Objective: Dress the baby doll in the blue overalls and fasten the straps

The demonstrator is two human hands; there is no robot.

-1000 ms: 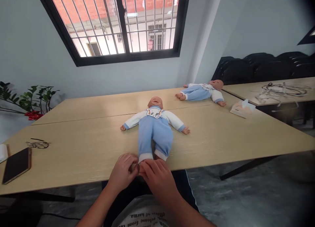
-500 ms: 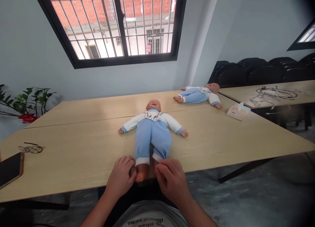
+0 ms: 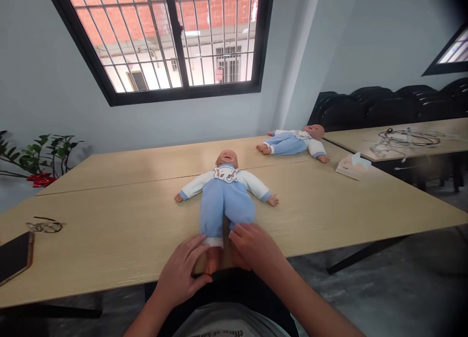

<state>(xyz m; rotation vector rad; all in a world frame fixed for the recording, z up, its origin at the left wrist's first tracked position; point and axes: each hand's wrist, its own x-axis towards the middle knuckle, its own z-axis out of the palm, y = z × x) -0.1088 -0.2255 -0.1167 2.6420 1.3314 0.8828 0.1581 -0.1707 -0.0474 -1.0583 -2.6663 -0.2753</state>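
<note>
A baby doll in a blue romper with white sleeves lies on its back on the wooden table, feet toward me at the near edge. My left hand rests at the table edge beside the doll's bare left-side foot, fingers curled against it. My right hand covers the doll's other foot and trouser cuff, fingers closed around it.
A second doll in the same clothes lies at the table's far right. A tissue pack sits near it. A phone and glasses lie at the left. Cables cover another table; black chairs stand behind.
Both hands were together on the doll's feet; they parted, baring one foot. My right hand has moved up onto the other foot and cuff, my left sits lower beside the bare foot.
</note>
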